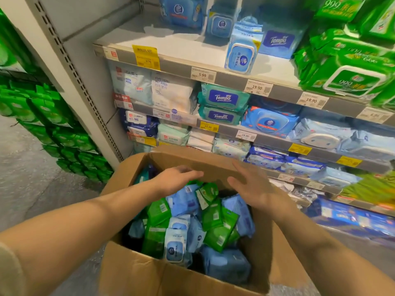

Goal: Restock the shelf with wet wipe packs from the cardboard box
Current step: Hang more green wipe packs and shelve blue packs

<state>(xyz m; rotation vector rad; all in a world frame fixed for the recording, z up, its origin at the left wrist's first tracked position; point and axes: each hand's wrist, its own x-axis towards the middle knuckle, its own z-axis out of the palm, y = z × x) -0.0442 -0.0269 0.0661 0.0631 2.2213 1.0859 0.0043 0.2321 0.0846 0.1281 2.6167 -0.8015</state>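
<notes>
An open cardboard box (pixel 149 276) stands on the floor in front of the shelf, filled with several loose wet wipe packs, green ones (pixel 220 231) and blue ones (pixel 183 201). My left hand (pixel 175 178) hovers over the packs at the box's far side, fingers stretched out and holding nothing. Beside it, my right hand (pixel 250 186) is spread open above the right part of the box, also holding nothing. The upper shelf board (pixel 171 44) has a bare stretch at its left, with one small blue pack (pixel 241 54) standing near its front edge.
The lower shelves hold rows of blue, white and teal wipe packs with price tags (pixel 203 74) on the rails. Large green packs (pixel 350 77) are piled at the upper right. A stack of green packs (pixel 59 133) stands on the floor at the left.
</notes>
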